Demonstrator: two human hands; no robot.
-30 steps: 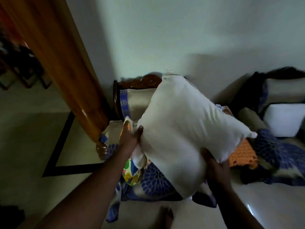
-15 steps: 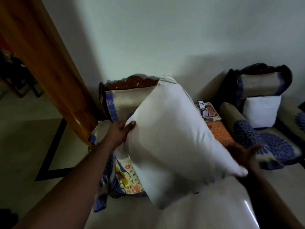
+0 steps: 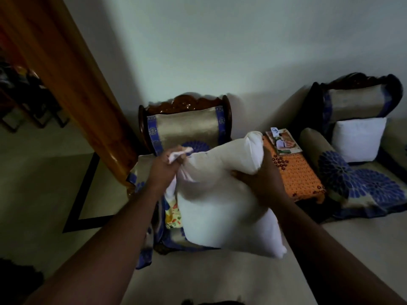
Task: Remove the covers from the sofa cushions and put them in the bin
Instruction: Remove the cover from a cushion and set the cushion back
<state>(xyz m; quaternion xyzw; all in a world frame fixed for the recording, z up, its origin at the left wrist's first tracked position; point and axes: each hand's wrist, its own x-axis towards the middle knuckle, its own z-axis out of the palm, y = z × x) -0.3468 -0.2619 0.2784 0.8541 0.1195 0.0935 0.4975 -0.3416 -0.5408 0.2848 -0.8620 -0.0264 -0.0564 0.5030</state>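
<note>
White puffy cushion (image 3: 222, 201), left hand (image 3: 164, 170) bunching corner, right hand (image 3: 262, 183) squeezing edge

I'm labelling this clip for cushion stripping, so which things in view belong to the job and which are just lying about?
Part of the job:
- white cushion, held up
- left hand gripping a bunched corner of its fabric
- right hand gripping its upper right part
- second white cushion on the right chair

Just lying about:
- orange patterned cloth
- printed booklet
- wooden post

White cushion (image 3: 222, 205) in front of an armchair (image 3: 187, 126), left hand (image 3: 165, 170) and right hand (image 3: 262, 183) gripping its upper corners.
</note>
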